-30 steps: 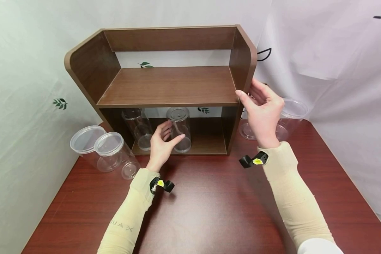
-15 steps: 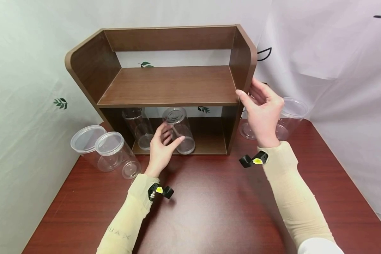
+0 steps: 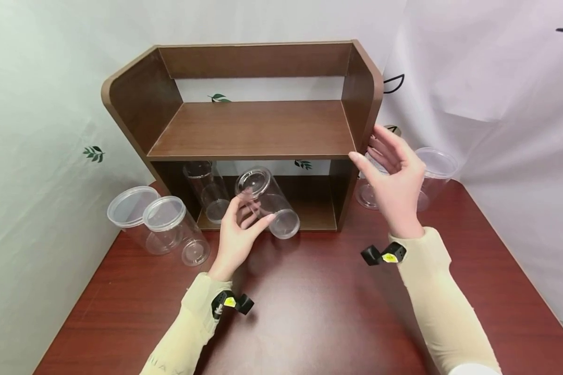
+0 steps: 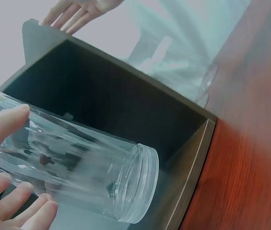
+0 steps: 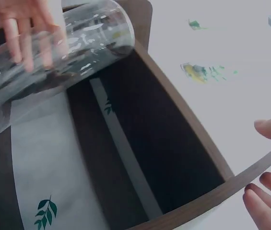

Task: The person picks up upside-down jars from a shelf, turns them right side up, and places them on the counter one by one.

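From here, mid-frame, the left hand [image 3: 235, 237] grips a tilted clear plastic jar [image 3: 273, 197] at the lower opening of the brown shelf unit [image 3: 258, 61]. On the right, the right hand [image 3: 399, 190] spreads loosely beside the side panel [image 3: 365, 99], contact unclear. I'd grip firmly without squeezing, clearing the middle board [image 3: 262, 130].

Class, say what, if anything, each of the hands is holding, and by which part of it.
The left hand holds a clear jar round its side, toward the end away from its lid. The right hand holds nothing.
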The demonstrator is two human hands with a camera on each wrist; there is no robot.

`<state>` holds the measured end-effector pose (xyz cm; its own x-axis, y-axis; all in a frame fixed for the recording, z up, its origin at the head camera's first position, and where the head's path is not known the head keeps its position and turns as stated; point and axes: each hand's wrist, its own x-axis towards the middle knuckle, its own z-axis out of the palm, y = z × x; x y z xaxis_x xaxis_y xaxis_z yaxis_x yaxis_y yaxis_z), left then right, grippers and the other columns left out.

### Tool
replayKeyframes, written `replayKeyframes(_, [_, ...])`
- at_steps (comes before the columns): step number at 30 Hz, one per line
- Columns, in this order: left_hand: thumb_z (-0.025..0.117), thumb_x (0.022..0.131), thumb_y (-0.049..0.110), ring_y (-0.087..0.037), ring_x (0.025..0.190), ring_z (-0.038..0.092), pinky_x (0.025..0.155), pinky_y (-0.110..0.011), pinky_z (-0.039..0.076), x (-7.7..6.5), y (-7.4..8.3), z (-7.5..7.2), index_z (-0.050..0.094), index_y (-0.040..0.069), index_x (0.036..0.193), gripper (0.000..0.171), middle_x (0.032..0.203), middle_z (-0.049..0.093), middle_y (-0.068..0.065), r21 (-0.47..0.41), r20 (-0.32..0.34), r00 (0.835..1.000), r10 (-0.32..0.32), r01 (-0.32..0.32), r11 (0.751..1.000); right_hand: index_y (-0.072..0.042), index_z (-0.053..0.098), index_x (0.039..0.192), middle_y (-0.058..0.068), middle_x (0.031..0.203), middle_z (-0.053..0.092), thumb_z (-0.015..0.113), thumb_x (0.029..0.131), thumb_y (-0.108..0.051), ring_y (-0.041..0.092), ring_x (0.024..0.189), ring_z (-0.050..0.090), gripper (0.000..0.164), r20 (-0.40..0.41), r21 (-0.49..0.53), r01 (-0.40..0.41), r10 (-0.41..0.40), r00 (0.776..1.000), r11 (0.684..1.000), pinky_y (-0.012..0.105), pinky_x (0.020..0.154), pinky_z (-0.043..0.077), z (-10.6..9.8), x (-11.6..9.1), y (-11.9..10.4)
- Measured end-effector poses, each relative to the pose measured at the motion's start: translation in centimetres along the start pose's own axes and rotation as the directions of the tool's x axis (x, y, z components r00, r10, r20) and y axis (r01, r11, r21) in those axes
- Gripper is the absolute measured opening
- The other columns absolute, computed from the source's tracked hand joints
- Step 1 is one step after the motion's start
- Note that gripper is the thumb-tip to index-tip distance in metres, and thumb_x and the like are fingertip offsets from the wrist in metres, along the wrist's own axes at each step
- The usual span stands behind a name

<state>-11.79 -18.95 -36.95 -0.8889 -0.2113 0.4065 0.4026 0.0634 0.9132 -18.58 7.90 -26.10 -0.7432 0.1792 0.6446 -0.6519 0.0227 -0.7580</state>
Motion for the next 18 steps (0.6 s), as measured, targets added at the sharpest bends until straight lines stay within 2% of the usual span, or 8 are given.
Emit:
replayKeyframes(3, [0.083,0.081,-0.006,-0.039,0.119,0.06,0.098,-0.038,0.053,-0.3,-0.7,-0.1,0.053,0.001,0.138,0.064,0.127,0.056,-0.02,-0.024,0.012,1.0,0.019,-0.019,1.0,0.001,0.07,0.126,0.018,0.123,0.069,0.084,0.078,0.006,0.03,0.111,0.067,0.05,0.021,0.002,0.064,-0.064,0.998,0.998,0.038,0.098,0.052,-0.3,-1.2,-1.2])
replayKeyframes(5, [0.082,0.081,-0.008,-0.042,0.12,0.059,0.098,-0.039,0.053,-0.6,-0.4,-0.1,0.053,0.001,0.137,0.064,0.13,0.056,-0.021,-0.048,0.021,1.0,0.021,-0.02,0.999,0.003,0.069,0.127,0.02,0.125,0.068,0.083,0.079,0.007,0.031,0.114,0.066,0.05,0.051,0.003,0.091,-0.091,0.995,0.996,0.037,0.099,0.052,-0.7,-1.8,-1.5])
replayKeyframes(7, [0.082,0.081,-0.009,-0.043,0.12,0.058,0.098,-0.04,0.053,-0.9,0.0,0.1,0.053,0.001,0.137,0.064,0.132,0.055,-0.025,-0.068,0.033,0.999,0.025,-0.022,0.997,0.006,0.069,0.126,0.022,0.127,0.066,0.082,0.078,0.01,0.03,0.112,0.066,0.049,0.087,0.048,0.082,-0.086,0.993,0.995,0.034,0.096,0.053,-1.1,-2.5,-1.6])
replayKeyframes(10, [0.08,0.081,-0.011,-0.04,0.12,0.059,0.099,-0.041,0.052,-1.4,0.5,0.3,0.053,0.002,0.137,0.064,0.134,0.055,-0.027,-0.1,0.046,0.999,0.029,-0.025,0.995,0.012,0.067,0.122,0.025,0.128,0.064,0.08,0.075,0.017,0.028,0.112,0.065,0.048,0.189,0.09,0.085,-0.101,0.977,0.992,0.033,0.094,0.054,-1.6,-3.4,-1.6])
replayKeyframes(12, [0.079,0.081,-0.012,-0.037,0.12,0.06,0.099,-0.042,0.052,-1.7,0.8,0.5,0.052,0.003,0.138,0.065,0.134,0.055,-0.025,-0.121,0.05,0.998,0.029,-0.023,0.992,0.014,0.067,0.119,0.027,0.129,0.063,0.08,0.072,0.02,0.028,0.114,0.064,0.049,0.279,0.099,0.094,-0.119,0.953,0.991,0.036,0.096,0.053,-1.8,-4.0,-1.4])
replayKeyframes(15, [0.078,0.08,-0.014,-0.037,0.12,0.06,0.098,-0.045,0.052,-2.2,1.1,0.9,0.051,0.006,0.139,0.067,0.134,0.057,-0.02,-0.162,0.054,0.998,0.017,-0.008,0.987,0.012,0.066,0.122,0.026,0.13,0.063,0.082,0.069,0.018,0.03,0.122,0.06,0.056,0.425,0.055,0.146,-0.156,0.892,0.988,0.042,0.1,0.05,-1.9,-4.6,-1.0])
replayKeyframes(18, [0.075,0.081,-0.016,-0.04,0.12,0.059,0.098,-0.049,0.052,-2.6,1.4,1.4,0.048,0.008,0.138,0.067,0.133,0.056,-0.021,-0.21,0.068,0.998,0.012,0.003,0.978,0.008,0.064,0.128,0.022,0.135,0.061,0.087,0.067,0.013,0.029,0.126,0.057,0.065,0.542,0.033,0.126,-0.124,0.831,0.991,0.045,0.102,0.048,-1.8,-5.4,-0.5])
